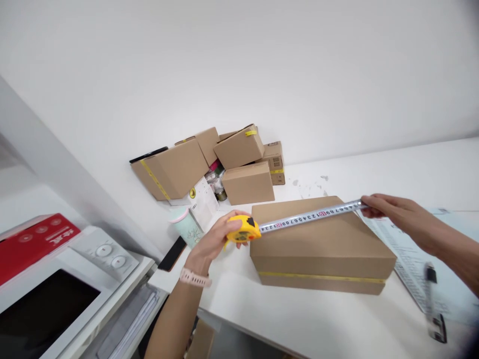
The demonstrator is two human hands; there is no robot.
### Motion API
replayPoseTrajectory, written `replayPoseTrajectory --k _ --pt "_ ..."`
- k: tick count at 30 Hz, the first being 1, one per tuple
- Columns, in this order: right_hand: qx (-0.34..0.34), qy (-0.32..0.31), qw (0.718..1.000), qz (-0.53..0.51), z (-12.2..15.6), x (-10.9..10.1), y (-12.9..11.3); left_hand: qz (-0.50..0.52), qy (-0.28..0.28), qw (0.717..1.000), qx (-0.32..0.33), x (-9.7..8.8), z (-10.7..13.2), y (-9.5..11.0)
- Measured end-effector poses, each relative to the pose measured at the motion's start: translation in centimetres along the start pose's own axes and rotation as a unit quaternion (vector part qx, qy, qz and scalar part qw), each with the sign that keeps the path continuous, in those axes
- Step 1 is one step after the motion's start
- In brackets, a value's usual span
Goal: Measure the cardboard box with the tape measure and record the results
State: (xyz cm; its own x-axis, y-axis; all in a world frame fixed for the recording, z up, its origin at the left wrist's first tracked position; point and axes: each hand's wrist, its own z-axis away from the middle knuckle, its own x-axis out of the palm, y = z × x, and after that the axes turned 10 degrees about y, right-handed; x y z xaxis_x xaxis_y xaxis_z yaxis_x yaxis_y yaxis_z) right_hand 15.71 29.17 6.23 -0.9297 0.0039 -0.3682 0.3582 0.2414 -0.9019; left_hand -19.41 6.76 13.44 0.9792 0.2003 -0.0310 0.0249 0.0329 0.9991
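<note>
A yellow tape measure (243, 229) is gripped in my left hand (219, 234), at the left end of a brown cardboard box (314, 244). Its silver blade (307, 217) is drawn out to the right, slanting slightly upward across the box top, with black and red numbers showing. The blade's free end is pinched in the fingers of my right hand (389, 209), just past the box's right side; the end hook is hidden there. A yellow strip of tape runs along the front face of the box, which lies on the white table (239, 294).
Several cardboard boxes (249, 183) are piled by the wall, beside a pale green cup (186, 225). A white microwave (56, 299) with a red box (37, 244) on it stands at left. Printed papers (409, 254) and a pen (432, 294) lie at right.
</note>
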Motion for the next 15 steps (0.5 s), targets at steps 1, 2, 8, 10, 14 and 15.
replayPoseTrajectory --k 1,2,8,10,14,15 --pt "0.007 -0.004 1.000 -0.020 -0.6 0.0 -0.8 0.006 -0.018 1.000 -0.006 1.1 1.4 0.1" --pt "0.008 -0.006 0.999 -0.032 -1.1 0.3 -1.7 0.014 -0.040 0.999 -0.021 2.3 2.8 -0.1" --pt "-0.121 -0.170 0.973 0.096 -4.1 5.0 -6.6 0.167 -0.104 0.967 -0.163 12.2 7.5 -6.2" --pt "-0.139 -0.207 0.955 0.159 -5.1 7.0 -7.0 0.236 -0.066 0.957 -0.152 15.6 7.3 -8.2" --pt "-0.140 -0.203 0.947 0.206 -6.1 9.2 -6.4 0.274 -0.007 0.957 -0.101 19.7 6.5 -9.4" --pt "-0.141 -0.207 0.945 0.209 -6.2 9.3 -6.2 0.271 -0.002 0.958 -0.094 20.2 6.5 -9.4"
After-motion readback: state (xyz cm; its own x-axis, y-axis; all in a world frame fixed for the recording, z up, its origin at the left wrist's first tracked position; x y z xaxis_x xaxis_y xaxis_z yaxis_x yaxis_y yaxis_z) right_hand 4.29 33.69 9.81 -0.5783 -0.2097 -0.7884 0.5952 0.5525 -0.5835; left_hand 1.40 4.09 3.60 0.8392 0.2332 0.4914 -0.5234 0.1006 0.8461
